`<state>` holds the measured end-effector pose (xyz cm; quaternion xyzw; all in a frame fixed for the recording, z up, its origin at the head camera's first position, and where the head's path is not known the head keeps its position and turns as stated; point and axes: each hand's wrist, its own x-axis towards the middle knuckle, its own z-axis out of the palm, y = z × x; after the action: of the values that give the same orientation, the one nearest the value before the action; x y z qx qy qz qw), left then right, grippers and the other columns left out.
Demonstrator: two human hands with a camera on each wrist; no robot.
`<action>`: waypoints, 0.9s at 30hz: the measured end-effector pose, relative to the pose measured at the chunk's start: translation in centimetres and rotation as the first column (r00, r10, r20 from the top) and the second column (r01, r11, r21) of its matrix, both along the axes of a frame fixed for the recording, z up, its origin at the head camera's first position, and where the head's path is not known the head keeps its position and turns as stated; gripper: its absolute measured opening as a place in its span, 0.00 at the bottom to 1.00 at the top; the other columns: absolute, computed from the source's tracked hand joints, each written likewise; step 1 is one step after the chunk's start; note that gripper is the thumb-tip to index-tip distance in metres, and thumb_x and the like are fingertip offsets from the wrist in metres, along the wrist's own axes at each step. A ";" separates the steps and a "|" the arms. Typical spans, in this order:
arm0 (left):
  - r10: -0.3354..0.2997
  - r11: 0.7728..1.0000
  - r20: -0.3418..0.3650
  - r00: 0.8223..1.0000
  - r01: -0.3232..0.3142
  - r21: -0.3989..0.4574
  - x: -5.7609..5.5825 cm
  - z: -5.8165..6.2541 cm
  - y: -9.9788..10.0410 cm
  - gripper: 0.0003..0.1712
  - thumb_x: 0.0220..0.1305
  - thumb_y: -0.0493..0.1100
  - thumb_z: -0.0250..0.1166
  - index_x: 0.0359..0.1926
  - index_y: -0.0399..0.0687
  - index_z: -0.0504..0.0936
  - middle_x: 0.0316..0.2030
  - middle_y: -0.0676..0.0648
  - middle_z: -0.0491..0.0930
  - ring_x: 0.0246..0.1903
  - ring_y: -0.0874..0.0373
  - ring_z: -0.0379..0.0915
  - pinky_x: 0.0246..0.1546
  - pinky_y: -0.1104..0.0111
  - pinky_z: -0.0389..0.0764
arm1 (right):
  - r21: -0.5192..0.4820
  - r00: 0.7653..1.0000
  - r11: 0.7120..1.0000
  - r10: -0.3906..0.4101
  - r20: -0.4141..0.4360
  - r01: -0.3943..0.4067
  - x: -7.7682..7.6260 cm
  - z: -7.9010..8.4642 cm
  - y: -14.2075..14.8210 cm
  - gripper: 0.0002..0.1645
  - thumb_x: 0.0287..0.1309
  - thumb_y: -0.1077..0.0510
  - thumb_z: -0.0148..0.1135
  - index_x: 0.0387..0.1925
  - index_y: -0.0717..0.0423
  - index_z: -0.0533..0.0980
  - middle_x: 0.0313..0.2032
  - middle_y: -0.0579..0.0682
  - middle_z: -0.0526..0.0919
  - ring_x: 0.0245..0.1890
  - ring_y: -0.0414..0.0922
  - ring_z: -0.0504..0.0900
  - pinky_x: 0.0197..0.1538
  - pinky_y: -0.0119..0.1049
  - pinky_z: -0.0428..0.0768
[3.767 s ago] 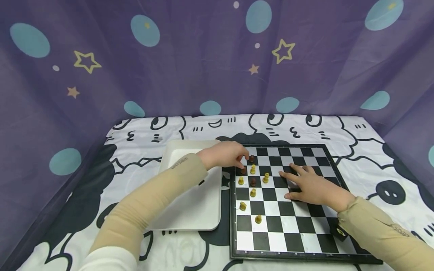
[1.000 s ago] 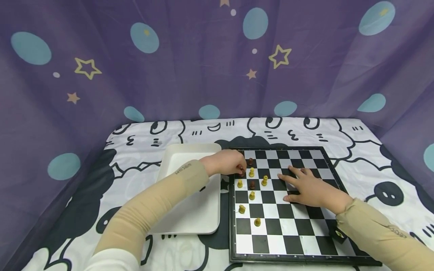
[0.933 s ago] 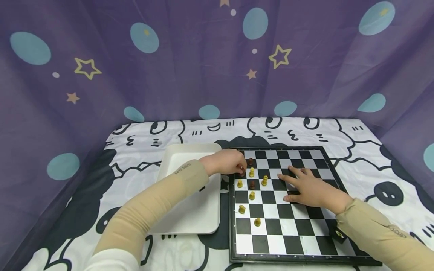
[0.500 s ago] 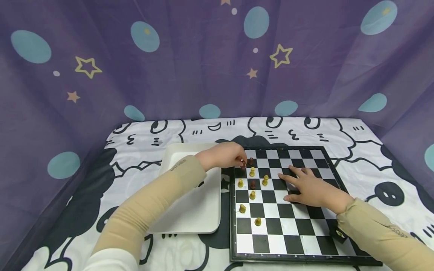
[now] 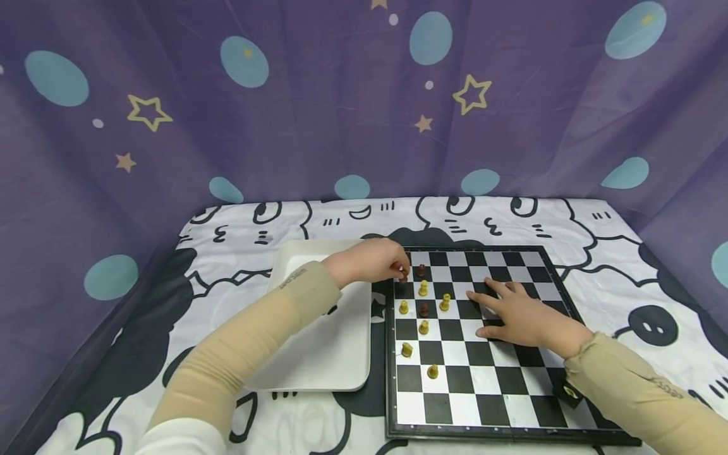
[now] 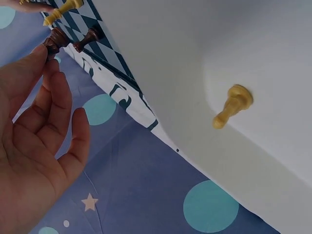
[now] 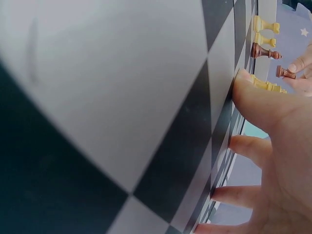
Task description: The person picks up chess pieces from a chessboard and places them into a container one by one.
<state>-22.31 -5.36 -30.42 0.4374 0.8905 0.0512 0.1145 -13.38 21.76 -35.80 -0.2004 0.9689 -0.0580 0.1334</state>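
Observation:
My left hand [image 5: 370,260] pinches a dark brown chess piece [image 6: 57,40] between thumb and fingers, raised above the board's far left corner. In the right wrist view the same brown piece [image 7: 284,72] hangs clear of the board, base toward it. My right hand [image 5: 514,314] rests on the chessboard [image 5: 483,379], fingers spread, fingertips on the squares and holding nothing. Along the board's left side stand several yellow pieces, among them a yellow chess piece [image 5: 445,302], and two brown ones, a far brown piece [image 5: 421,270] and a nearer brown piece [image 5: 423,309].
A white tray [image 5: 324,373] lies left of the board, partly under my left forearm. Inside it is a yellow chess piece [image 6: 233,105]. A patterned black-and-white cloth [image 5: 307,423] covers the table, and a purple curtain [image 5: 318,114] hangs behind.
My left hand has gripped the brown piece on the board's left edge, lifted it off its square and shifted slightly left. My right hand has stayed in place.

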 end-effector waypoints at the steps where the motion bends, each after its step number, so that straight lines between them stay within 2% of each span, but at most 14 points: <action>1: -0.001 1.000 -0.001 1.000 0.001 0.000 0.0 0.0 -0.1 0.10 0.64 0.41 0.63 0.44 0.48 0.86 0.36 0.51 0.83 0.31 0.61 0.72 0.37 0.69 0.74 | 0.000 1.000 1.000 0.000 0.001 0.000 0.0 0.0 0.0 0.45 0.52 0.29 0.57 0.67 0.46 0.65 0.67 0.69 0.57 0.62 0.75 0.56 0.51 0.70 0.67; 8: -0.019 0.999 -0.007 1.000 0.019 0.028 0.0 0.1 -1.0 0.09 0.63 0.40 0.63 0.43 0.47 0.86 0.36 0.50 0.84 0.31 0.60 0.73 0.38 0.68 0.75 | 0.005 1.000 1.000 -0.002 -0.003 0.002 -0.1 0.1 -0.1 0.45 0.52 0.30 0.58 0.66 0.46 0.66 0.67 0.70 0.57 0.62 0.76 0.56 0.51 0.70 0.67; 14: 0.013 1.000 0.003 1.000 -0.013 0.024 0.1 0.1 -1.7 0.09 0.63 0.39 0.63 0.43 0.46 0.86 0.39 0.50 0.84 0.38 0.59 0.78 0.43 0.68 0.77 | 0.010 1.000 1.000 -0.005 -0.010 0.005 0.0 0.1 0.0 0.45 0.51 0.30 0.58 0.66 0.47 0.66 0.67 0.70 0.58 0.62 0.76 0.56 0.51 0.70 0.68; 21: 0.016 1.000 -0.011 1.000 -0.016 0.025 0.3 0.1 -2.6 0.08 0.62 0.39 0.64 0.42 0.46 0.86 0.38 0.49 0.84 0.36 0.58 0.78 0.40 0.69 0.77 | 0.009 1.000 1.000 -0.005 -0.013 0.005 0.1 -0.2 0.0 0.45 0.50 0.29 0.59 0.66 0.46 0.66 0.67 0.70 0.57 0.62 0.76 0.56 0.50 0.69 0.69; 27: 0.045 0.999 -0.008 0.999 -0.045 0.028 0.1 0.0 -3.5 0.07 0.63 0.38 0.63 0.40 0.47 0.86 0.36 0.51 0.84 0.35 0.60 0.77 0.39 0.68 0.77 | 0.010 1.000 1.000 -0.005 -0.015 0.005 0.1 -0.2 0.0 0.46 0.50 0.29 0.59 0.66 0.46 0.66 0.67 0.69 0.58 0.62 0.75 0.56 0.50 0.69 0.70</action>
<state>-22.17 -8.87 -30.44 0.4191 0.8998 0.0641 0.1034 -13.25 21.73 -35.99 -0.1979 0.9706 -0.0522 0.1271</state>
